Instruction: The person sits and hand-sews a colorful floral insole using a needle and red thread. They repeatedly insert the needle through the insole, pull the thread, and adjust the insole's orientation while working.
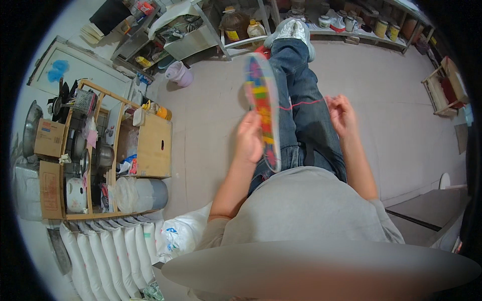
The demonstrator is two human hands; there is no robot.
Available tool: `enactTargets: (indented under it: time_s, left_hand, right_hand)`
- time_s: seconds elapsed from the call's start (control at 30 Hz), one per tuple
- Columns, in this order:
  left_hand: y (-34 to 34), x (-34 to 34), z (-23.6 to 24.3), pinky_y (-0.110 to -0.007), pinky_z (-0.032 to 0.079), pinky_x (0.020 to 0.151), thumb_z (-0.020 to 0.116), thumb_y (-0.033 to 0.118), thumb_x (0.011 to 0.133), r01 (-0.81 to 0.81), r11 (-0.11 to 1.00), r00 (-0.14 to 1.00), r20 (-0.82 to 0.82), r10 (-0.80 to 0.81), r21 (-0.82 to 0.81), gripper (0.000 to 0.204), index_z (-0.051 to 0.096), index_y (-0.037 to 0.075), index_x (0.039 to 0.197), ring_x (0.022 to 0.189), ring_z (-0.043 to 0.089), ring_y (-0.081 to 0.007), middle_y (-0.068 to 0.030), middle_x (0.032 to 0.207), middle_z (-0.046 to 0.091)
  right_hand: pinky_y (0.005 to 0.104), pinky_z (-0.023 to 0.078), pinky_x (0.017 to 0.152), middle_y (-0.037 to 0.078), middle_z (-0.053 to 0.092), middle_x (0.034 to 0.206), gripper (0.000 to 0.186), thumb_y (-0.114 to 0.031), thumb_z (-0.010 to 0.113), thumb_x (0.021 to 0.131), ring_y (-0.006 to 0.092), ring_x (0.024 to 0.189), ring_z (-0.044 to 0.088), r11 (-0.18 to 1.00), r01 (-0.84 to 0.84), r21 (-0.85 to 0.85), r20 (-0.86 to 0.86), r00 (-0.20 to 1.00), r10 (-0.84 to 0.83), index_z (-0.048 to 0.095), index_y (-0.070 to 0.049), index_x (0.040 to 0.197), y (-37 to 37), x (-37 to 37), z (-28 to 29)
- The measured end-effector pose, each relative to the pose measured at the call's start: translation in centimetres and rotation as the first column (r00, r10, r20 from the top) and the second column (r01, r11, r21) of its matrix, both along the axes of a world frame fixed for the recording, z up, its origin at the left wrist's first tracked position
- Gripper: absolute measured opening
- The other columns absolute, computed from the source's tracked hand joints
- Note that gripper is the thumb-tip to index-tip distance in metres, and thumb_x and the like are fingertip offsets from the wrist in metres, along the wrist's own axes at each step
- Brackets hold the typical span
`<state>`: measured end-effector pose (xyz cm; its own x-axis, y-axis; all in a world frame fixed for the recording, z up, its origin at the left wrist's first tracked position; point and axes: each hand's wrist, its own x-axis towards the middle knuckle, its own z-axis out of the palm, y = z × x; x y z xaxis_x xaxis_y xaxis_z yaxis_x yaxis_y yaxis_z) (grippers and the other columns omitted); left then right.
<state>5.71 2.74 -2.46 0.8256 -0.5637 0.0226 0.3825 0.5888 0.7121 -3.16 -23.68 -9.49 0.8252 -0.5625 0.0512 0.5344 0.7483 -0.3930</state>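
Observation:
Upright over my legs is an embroidered insole (261, 95) with a pale edge and bands of red, yellow, green, blue and purple. My left hand (250, 136) grips it by its lower left side, fingers closed on the edge. From the insole's right side a pinkish-red thread (304, 103) runs across my jeans to my right hand (341, 114). That hand pinches the thread's far end at the right of my knees; any needle there is too small to make out. The insole's upper end is slightly blurred.
My legs in jeans (312, 125) stretch forward beneath the work. A lilac bucket (179, 74) stands at the far left, near a wooden shelf unit (154, 145) with pots and boxes. Jars and bottles line a low shelf (326, 32) ahead. A small wooden stool (432, 90) is at the right.

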Motion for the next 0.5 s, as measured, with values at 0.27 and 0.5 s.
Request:
enactTargets:
  time_s: [0.27,0.5]
  left_hand:
    - [1.2,2.1,2.0,-0.029,0.048,0.083,0.046,0.01,0.093,0.049,0.999,0.999,0.009,-0.049,0.007,0.015,0.052,-0.001,0.102,0.09,0.06,-0.0152,-0.0096,0.103,0.061]
    - [-0.7,-0.3,1.1,-0.021,0.046,0.072,0.046,0.008,0.094,-0.259,0.925,0.895,0.43,0.122,0.277,0.021,0.048,-0.003,0.111,0.08,0.058,-0.0057,-0.0055,0.092,0.064]
  right_hand:
    - [0.0415,0.043,0.098,0.003,0.044,0.069,0.004,0.0,0.044,0.09,0.0115,0.062,0.048,0.972,0.234,-0.035,-0.21,0.949,-0.236,0.046,-0.003,0.087,-4.1,-0.7,0.7]
    - [0.0314,0.049,0.071,0.002,0.047,0.068,0.01,-0.004,0.042,0.088,0.0119,0.064,0.051,0.704,0.133,-0.697,-0.17,0.924,-0.342,0.051,-0.003,0.094,4.2,-1.7,7.9]
